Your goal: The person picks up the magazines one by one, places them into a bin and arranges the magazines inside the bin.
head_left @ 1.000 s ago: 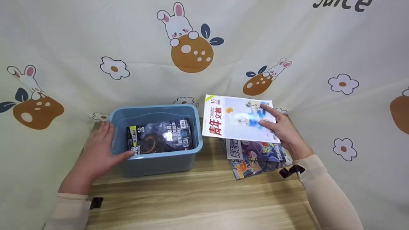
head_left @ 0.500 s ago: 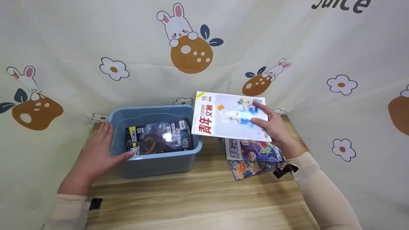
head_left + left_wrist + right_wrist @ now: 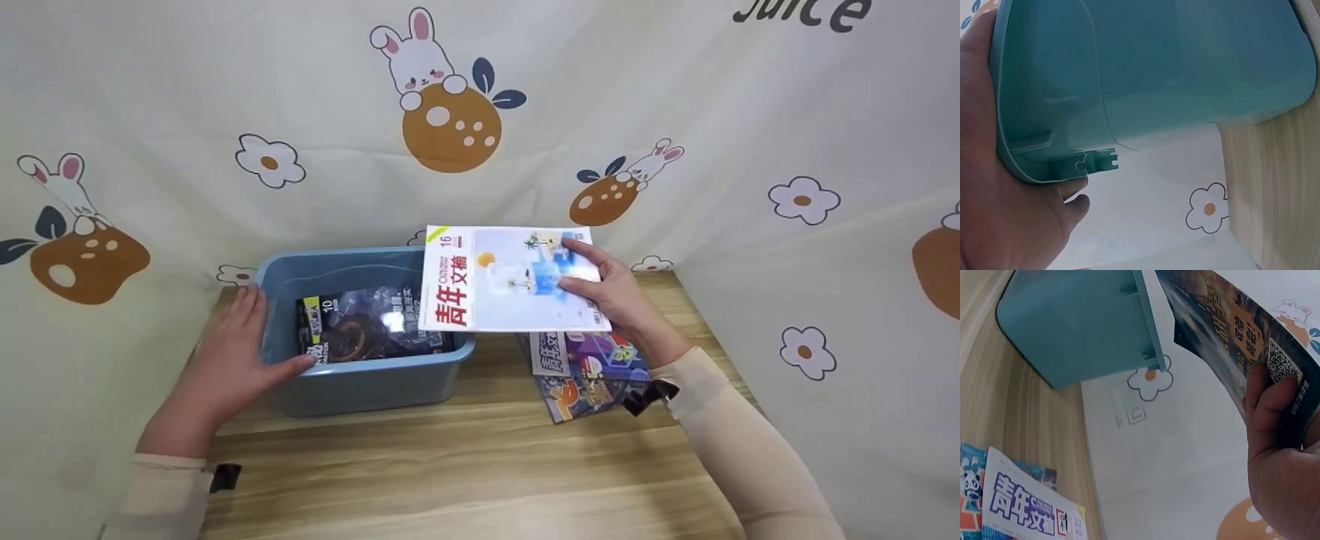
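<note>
In the head view my right hand pinches a white magazine by its right side, thumb on the cover and fingers beneath. Its left part overlaps the right rim of a blue plastic bin. From the right wrist view, the magazine's dark back cover shows, with fingers curled against it near a printed code. My left hand grips the bin at its left front corner, thumb over the front rim. Inside the bin lies a dark magazine, partly hidden by the white one.
Several magazines lie fanned on the wooden table right of the bin, partly under the held magazine and right forearm. A cloth with rabbit prints hangs behind and at both sides.
My right hand has carried the white magazine leftward, from beside the bin to over its right rim. More of the dark magazine in the bin is covered. The left hand stays put.
</note>
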A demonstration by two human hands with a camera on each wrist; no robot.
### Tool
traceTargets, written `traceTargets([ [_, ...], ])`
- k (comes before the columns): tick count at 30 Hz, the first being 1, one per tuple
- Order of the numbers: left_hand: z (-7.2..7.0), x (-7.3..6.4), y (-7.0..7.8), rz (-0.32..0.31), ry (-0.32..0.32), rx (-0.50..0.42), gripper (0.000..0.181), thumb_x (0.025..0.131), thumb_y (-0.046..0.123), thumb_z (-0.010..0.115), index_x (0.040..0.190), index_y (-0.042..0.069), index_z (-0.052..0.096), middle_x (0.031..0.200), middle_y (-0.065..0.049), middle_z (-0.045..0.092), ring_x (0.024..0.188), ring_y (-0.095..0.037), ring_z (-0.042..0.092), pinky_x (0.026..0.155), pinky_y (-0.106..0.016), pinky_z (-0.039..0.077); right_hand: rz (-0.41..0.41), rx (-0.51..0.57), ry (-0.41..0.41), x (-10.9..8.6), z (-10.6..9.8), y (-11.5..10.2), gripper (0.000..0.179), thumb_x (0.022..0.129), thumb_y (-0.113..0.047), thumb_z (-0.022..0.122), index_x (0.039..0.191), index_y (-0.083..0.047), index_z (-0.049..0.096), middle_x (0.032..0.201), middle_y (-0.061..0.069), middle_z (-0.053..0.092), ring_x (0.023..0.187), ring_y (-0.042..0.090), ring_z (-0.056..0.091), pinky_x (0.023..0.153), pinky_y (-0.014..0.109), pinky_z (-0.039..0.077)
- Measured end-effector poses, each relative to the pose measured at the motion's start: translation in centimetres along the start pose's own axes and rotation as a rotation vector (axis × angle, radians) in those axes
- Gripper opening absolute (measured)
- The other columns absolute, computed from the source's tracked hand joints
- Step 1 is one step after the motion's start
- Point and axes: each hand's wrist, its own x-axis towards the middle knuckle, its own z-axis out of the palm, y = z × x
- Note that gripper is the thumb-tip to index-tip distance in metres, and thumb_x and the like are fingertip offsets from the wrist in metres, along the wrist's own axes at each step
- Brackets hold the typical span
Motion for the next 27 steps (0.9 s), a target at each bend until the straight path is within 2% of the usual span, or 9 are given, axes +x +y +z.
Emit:
traceTargets([
  [11,-0.1,0.0,0.2,-0.010,0.001,-0.001,0.132,0.094,0.075,0.074,0.171,-0.012,0.012,0.179,-0.035,0.005,0.167,-0.053,0.002,0.129,-0.078,0.012,0.022,0.023,-0.051,1.2,3.7,-0.3,0.076,0.100,-0.007,0.083,0.167,-0.026,0.053,0.147,0.022,0.064,0.090,0.030,0.083,0.076,0.038,0.069],
  [19,0.0,0.1,0.3,-0.031,-0.014,-0.001,0.134,0.093,0.077,0.072,0.171,-0.013,0.011,0.179,-0.035,0.005,0.168,-0.052,0.001,0.128,-0.078,0.014,-0.001,0.017,-0.107,1.9,6.3,-0.2,0.074,0.101,-0.008,0.083,0.166,-0.025,0.053,0.140,0.022,0.068,0.089,0.030,0.083,0.075,0.038,0.069],
  [27,0.2,0.2,0.3,-0.047,-0.014,0.010,0.135,0.092,0.080,0.071,0.172,-0.011,0.010,0.180,-0.034,0.004,0.168,-0.051,0.000,0.127,-0.079,0.013,-0.020,-0.002,-0.127,2.5,8.7,0.0,0.072,0.101,-0.011,0.083,0.165,-0.027,0.054,0.141,0.018,0.071,0.090,0.030,0.083,0.075,0.035,0.068],
])
